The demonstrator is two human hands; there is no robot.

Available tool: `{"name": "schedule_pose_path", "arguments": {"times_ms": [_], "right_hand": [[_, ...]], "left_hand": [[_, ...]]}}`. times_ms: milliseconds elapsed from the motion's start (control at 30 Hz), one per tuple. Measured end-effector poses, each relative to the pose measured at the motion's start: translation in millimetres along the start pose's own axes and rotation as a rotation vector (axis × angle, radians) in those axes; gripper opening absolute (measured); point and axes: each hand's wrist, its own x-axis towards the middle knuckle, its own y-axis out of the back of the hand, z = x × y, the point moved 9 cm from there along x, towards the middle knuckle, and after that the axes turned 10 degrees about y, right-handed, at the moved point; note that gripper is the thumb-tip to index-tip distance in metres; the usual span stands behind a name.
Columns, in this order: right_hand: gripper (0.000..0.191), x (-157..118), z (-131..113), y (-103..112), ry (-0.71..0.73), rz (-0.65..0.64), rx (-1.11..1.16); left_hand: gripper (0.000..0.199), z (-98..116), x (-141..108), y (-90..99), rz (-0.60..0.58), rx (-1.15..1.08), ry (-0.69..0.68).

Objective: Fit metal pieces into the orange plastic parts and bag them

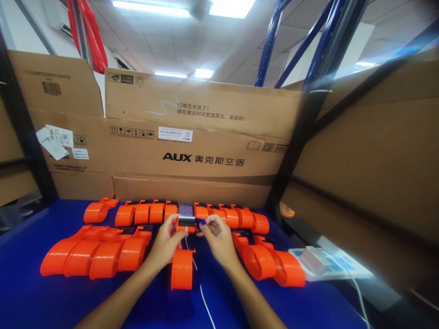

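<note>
My left hand (pixel 169 238) is closed around the left side of a small device with a lit screen (pixel 186 210), which has a silver-black band and an orange part below the screen. My right hand (pixel 217 235) pinches a small dark blue piece (pixel 201 223) at the device's right edge; whether it is joined to the device I cannot tell. A white cable (pixel 204 297) runs from below the device toward me. Just under my hands an orange looped holder (pixel 181 270) stands on the blue table surface (pixel 144 306).
Orange holders stand in a back row (pixel 157 212), a front left group (pixel 104 258) and a front right group (pixel 262 260). A white power strip with a charger (pixel 315 259) lies at right. Cardboard (pixel 206 151) walls the back, beside a dark rack post (pixel 302 119).
</note>
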Motion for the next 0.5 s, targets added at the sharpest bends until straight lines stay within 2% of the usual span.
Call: {"name": "schedule_pose_path", "arguments": {"times_ms": [267,500], "right_hand": [[0.022,-6,-14,-12,0.189,-0.188,-0.450],[0.014,-5,-23,-15,0.311,-0.276,-0.551]], "left_hand": [[0.050,7,-2,-1.7,-0.012,-0.033,-0.019],[0.050,9,-3,-1.6,-0.010,-0.050,-0.041]]}}
